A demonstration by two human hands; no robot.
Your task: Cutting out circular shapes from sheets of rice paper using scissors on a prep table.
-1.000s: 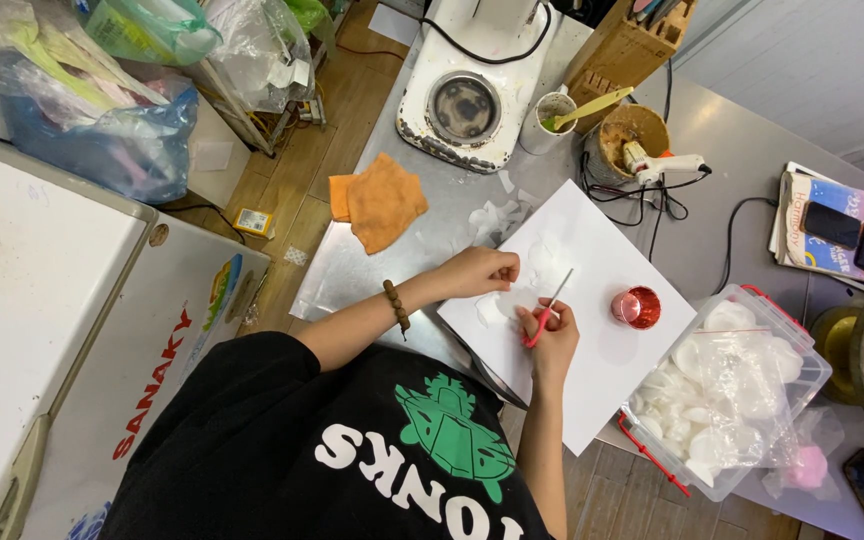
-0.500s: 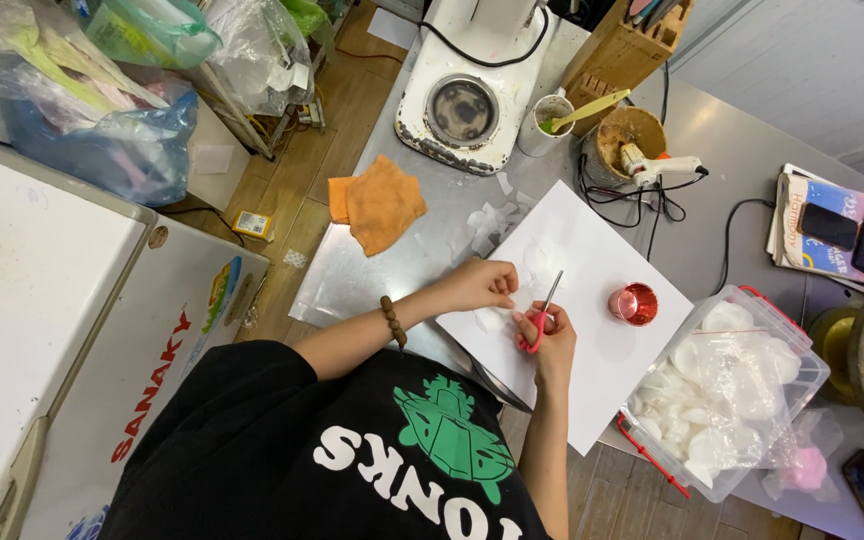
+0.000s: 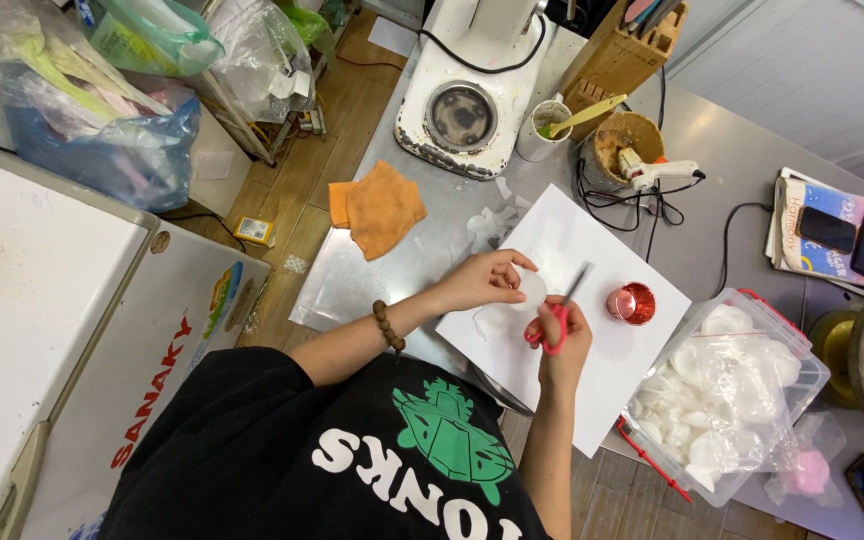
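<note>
Right hand has its fingers closed through red scissors, snipping a thin white piece pinched in the left hand over the white sheet on the desk. Looks like it's mid-cut; the tub already holds plenty of white pieces.

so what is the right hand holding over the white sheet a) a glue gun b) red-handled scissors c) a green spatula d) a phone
b: the right hand grips the red-handled scissors, blades pointing up over the white sheet, while the left hand holds a small white piece beside them.
</note>
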